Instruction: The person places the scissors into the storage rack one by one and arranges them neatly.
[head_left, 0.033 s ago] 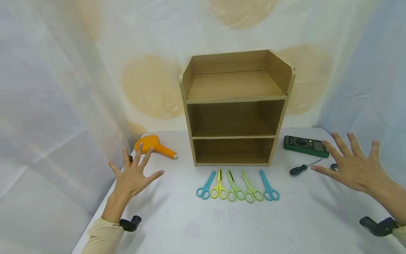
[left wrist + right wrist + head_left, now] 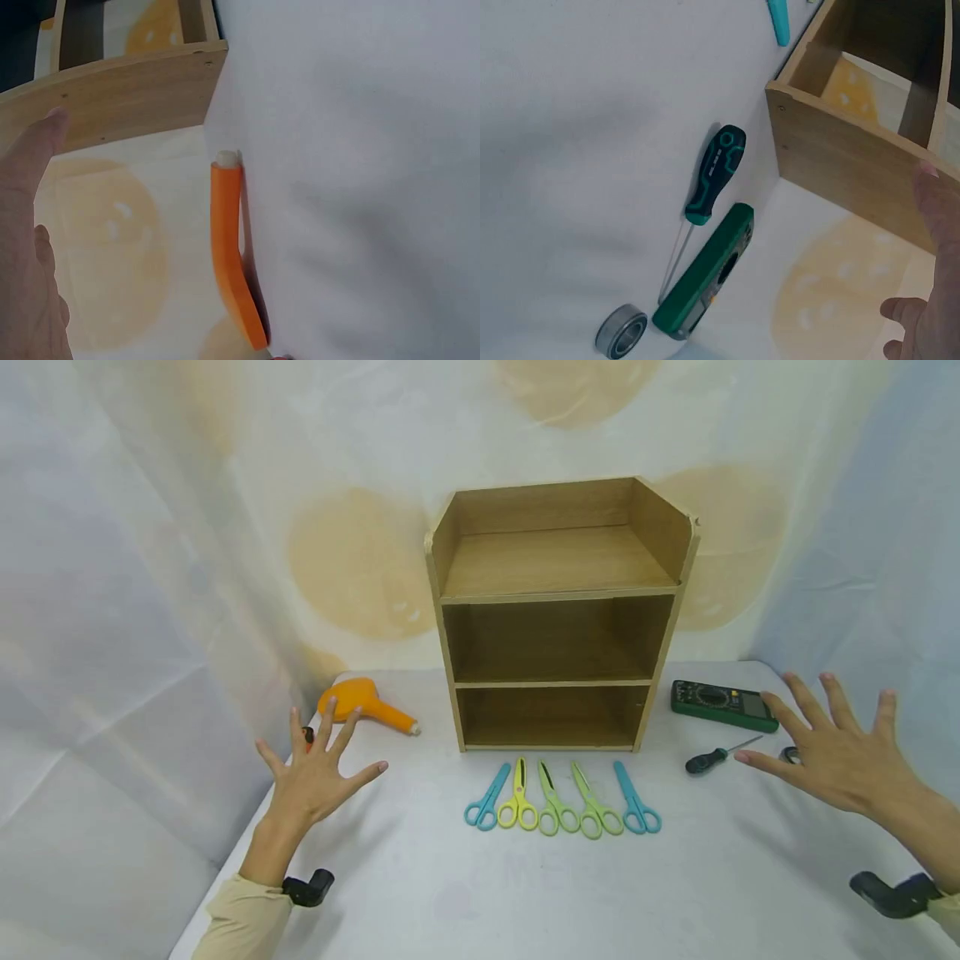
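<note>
I have the left hand (image 2: 309, 787) and the right hand (image 2: 851, 764) raised over the white table (image 2: 480, 902), the fingers of each spread well apart. Between them, a row of five scissors (image 2: 551, 789) lies on the table. Near my right hand I see a metal ring (image 2: 610, 331) and a screwdriver (image 2: 705, 763), with a green multimeter (image 2: 722, 706) just behind; past the left, an orange paddle-shaped tool (image 2: 390, 716) lies flat. Farther back, a wooden shelf (image 2: 555, 564) stands before a spotted backdrop (image 2: 352, 568).

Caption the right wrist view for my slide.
Screwdriver, digital multimeter and bearing lie near a wooden shelf; right hand empty.
</note>
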Action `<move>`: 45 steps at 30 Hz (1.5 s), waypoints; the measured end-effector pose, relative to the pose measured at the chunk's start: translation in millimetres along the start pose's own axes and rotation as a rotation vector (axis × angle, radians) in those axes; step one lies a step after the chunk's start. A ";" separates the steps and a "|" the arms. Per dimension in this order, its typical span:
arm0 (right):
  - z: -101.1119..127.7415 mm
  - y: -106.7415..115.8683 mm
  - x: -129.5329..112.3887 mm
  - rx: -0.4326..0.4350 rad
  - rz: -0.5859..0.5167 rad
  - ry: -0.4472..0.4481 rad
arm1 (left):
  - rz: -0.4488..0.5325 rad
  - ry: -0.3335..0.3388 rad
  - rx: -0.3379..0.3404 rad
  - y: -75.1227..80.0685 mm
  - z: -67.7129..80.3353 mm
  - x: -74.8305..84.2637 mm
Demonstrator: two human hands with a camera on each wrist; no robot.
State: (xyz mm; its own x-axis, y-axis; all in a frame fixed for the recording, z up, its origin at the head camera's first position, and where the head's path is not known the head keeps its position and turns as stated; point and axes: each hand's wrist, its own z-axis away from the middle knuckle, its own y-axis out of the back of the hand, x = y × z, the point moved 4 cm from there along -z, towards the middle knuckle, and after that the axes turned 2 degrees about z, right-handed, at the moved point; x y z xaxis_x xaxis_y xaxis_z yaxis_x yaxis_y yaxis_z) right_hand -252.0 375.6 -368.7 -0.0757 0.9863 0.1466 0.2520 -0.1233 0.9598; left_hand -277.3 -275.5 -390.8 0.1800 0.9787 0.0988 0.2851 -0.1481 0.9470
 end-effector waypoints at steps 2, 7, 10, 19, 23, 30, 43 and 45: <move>1.2 -0.7 -1.5 0.000 -0.001 0.007 | 0.006 -0.001 -0.004 -1.7 0.3 -0.1; 5.7 -0.5 -10.4 0.022 -0.018 0.049 | 0.049 -0.003 -0.002 -6.0 -1.5 2.0; 6.5 1.2 -20.8 0.050 -0.036 0.082 | 0.103 0.003 0.023 -6.7 -6.3 5.9; 6.2 10.0 -52.4 0.085 -0.102 0.166 | 0.450 0.000 0.176 0.1 -38.1 36.2; 4.9 6.9 -71.1 0.086 -0.161 0.210 | 0.679 -0.001 0.261 7.5 -56.0 50.5; 8.5 -5.8 -104.3 0.097 -0.294 0.252 | 0.883 -0.040 0.360 6.4 -81.3 71.2; 27.8 -32.9 -133.2 -0.026 -0.394 0.306 | 1.079 -0.068 0.500 6.0 -98.8 97.4; 30.2 -38.5 -135.1 -0.045 -0.404 0.306 | 1.094 -0.082 0.521 4.8 -98.2 101.2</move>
State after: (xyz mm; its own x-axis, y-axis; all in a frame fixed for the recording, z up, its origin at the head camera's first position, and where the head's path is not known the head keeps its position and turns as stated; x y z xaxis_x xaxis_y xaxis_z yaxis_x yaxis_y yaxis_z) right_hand -222.3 250.3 -432.7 -0.4398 0.8795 -0.1817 0.1030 0.2504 0.9627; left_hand -350.2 -163.2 -346.3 0.6162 0.2912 0.7318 0.2858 -0.9485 0.1367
